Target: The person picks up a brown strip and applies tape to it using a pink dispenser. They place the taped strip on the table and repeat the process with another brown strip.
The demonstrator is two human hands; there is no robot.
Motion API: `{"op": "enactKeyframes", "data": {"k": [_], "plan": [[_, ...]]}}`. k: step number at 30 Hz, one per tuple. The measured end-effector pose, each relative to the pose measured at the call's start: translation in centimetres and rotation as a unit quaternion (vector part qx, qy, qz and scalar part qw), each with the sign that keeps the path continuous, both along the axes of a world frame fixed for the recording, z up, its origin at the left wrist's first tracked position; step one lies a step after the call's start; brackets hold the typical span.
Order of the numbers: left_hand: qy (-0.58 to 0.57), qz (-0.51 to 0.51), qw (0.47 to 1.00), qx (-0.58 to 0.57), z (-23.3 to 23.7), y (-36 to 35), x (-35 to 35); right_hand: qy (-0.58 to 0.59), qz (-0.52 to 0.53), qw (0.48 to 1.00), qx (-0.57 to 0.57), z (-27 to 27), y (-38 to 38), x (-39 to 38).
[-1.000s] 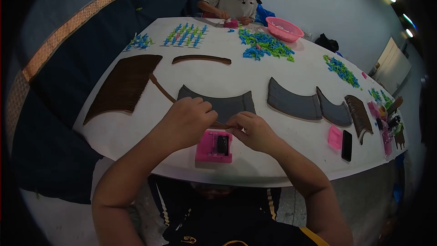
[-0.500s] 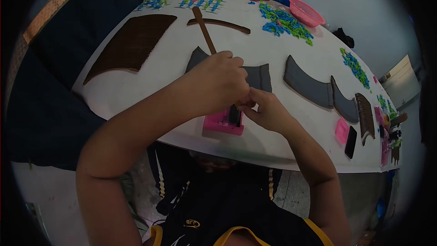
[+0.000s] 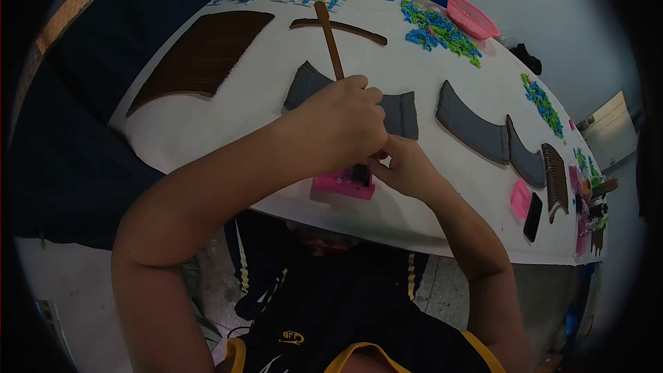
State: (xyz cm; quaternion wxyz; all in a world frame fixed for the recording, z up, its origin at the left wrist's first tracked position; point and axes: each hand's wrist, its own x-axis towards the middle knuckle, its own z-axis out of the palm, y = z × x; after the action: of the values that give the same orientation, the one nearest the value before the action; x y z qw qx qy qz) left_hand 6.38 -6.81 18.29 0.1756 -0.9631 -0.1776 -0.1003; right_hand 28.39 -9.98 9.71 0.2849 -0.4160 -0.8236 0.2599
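My left hand (image 3: 345,124) is closed around a long thin brown strip (image 3: 331,45), whose free end sticks up and away from me over the table. Close against that fist, my right hand (image 3: 409,169) has its thumb and fingers pinched together; what lies between them is hidden. Just below both hands a pink tool with a black part (image 3: 342,184) rests near the table's front edge, partly covered by my left forearm and fingers. Behind my left hand lies a grey curved sheet (image 3: 400,116), its middle hidden.
On the white table (image 3: 242,131) lie a wide brown ribbed sheet (image 3: 204,52), a narrow brown strip (image 3: 359,31), more grey sheets (image 3: 473,128) and blue-green small pieces (image 3: 442,34). A pink basket (image 3: 473,17), pink dish (image 3: 520,198) and black phone-like slab (image 3: 532,217) are also there.
The view has shifted slightly, so the table's contents sit a little higher and further right. Both hands keep nearly the same pose, and the brown strip stays in my left fist.
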Motion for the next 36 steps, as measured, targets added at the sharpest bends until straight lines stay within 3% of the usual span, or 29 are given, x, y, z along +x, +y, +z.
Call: {"op": "enactKeyframes", "data": {"k": [10,12,26,36], "plan": [[-0.013,0.01,1.0,-0.004,-0.7,-0.1,-0.8,0.006,-0.004,0.999,0.038,-0.9,0.2,-0.1],[-0.041,0.023,0.998,-0.05,-1.2,-0.3,-1.5,0.004,-0.009,0.999,0.038,-1.0,0.1,0.1],[-0.209,-0.012,0.966,-0.149,-9.8,-0.3,-2.6,-0.052,0.028,0.995,0.079,-1.3,-0.9,3.7],[-0.219,-0.019,0.965,-0.145,-9.8,-0.3,-2.5,-0.044,0.008,0.993,0.11,-1.7,-1.3,3.4]]}}
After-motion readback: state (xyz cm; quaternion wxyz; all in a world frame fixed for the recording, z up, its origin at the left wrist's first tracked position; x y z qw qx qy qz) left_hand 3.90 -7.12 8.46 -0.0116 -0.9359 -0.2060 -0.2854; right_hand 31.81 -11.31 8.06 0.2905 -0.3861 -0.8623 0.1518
